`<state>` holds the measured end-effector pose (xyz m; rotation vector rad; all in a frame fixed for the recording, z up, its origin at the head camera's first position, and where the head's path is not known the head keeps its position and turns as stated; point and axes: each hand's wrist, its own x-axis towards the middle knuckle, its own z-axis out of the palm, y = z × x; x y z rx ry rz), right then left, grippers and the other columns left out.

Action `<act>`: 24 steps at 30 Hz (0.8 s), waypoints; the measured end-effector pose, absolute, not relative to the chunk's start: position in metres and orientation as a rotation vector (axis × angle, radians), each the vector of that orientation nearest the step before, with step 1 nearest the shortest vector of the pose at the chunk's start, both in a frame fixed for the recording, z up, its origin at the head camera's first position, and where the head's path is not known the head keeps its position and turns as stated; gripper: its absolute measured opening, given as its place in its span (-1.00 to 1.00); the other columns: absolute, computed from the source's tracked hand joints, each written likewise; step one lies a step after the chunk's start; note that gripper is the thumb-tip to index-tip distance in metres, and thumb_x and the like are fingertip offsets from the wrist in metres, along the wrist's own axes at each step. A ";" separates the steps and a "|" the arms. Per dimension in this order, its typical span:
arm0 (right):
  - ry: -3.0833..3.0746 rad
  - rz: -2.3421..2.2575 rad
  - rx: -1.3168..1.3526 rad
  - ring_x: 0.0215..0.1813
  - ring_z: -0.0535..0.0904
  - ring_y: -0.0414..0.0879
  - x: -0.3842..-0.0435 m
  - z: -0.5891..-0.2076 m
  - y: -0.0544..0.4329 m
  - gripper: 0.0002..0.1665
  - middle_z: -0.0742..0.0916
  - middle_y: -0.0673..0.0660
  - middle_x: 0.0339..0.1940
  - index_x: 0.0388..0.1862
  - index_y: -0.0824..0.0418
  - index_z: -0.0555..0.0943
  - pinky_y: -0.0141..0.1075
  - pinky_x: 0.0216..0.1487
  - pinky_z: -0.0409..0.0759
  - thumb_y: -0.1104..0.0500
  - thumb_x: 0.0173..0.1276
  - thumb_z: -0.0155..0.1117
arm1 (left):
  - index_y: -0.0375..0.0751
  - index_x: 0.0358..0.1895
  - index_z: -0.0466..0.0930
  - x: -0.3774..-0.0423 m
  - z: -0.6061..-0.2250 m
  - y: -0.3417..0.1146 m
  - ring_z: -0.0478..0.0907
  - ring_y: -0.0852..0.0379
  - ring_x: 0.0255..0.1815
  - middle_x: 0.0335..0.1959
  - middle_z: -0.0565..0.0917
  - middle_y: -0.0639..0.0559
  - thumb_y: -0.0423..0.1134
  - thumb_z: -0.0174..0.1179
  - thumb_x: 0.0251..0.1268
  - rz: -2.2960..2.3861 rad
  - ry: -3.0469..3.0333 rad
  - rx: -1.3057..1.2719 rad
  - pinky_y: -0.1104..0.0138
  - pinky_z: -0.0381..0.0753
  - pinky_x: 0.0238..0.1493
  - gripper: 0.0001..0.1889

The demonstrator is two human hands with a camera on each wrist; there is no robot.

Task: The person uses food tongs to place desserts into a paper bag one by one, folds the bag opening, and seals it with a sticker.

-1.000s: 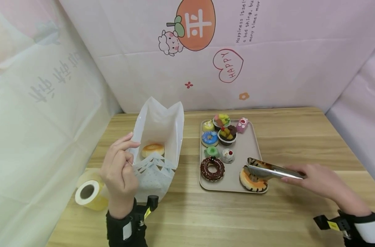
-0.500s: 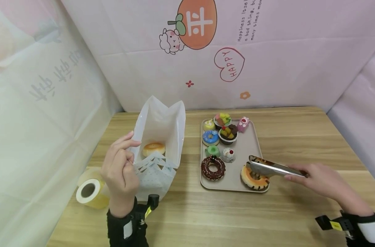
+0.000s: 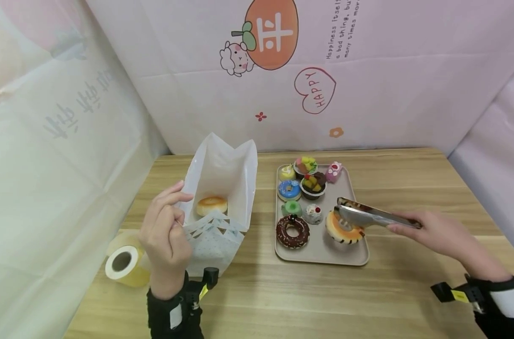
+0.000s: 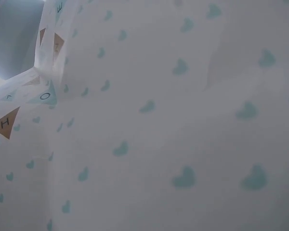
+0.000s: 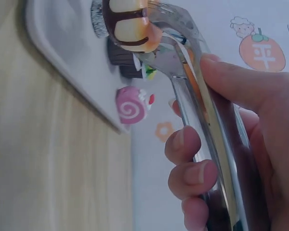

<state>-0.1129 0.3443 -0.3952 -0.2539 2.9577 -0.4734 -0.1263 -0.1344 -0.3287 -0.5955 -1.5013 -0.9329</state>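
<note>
My right hand [image 3: 437, 235] grips metal tongs [image 3: 373, 216], whose tips clasp a striped ring donut [image 3: 339, 230] over the front right of the tray [image 3: 320, 256]. Dark drizzle lines show on this donut [image 5: 130, 26] in the right wrist view, where fingers and thumb wrap the tongs' handles. On the left, my left hand [image 3: 165, 230] pinches the left edge of a standing white paper bag [image 3: 216, 245] with its mouth spread. A golden bun [image 3: 212, 205] lies inside the bag. The left wrist view is filled by the bag's heart-printed side [image 4: 149, 134], with no fingers showing.
A chocolate donut [image 3: 293, 231], a blue donut [image 3: 289, 189], a fruit cup [image 3: 312, 185], a pink roll [image 3: 334, 172] and several small cakes share the tray. A roll of yellowish tape [image 3: 127, 266] sits left of the bag. Printed cloth [image 3: 367, 103] closes off the table's back.
The tongs now clasp the striped donut and have raised it off the tray, slightly up and left. My left hand stays at the bag's edge.
</note>
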 end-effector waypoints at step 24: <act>3.193 -0.395 -0.580 -0.74 0.15 -0.30 -0.160 -0.281 0.280 -0.50 0.33 -0.11 -0.79 0.17 0.07 0.65 -0.38 -0.63 0.14 -0.05 0.28 0.36 | -0.31 -0.76 0.10 -0.127 -0.329 -0.135 0.68 -0.30 -0.25 -0.55 0.63 -0.35 -0.52 -0.33 -0.03 -0.948 -1.510 -0.615 0.16 0.70 -0.02 -0.78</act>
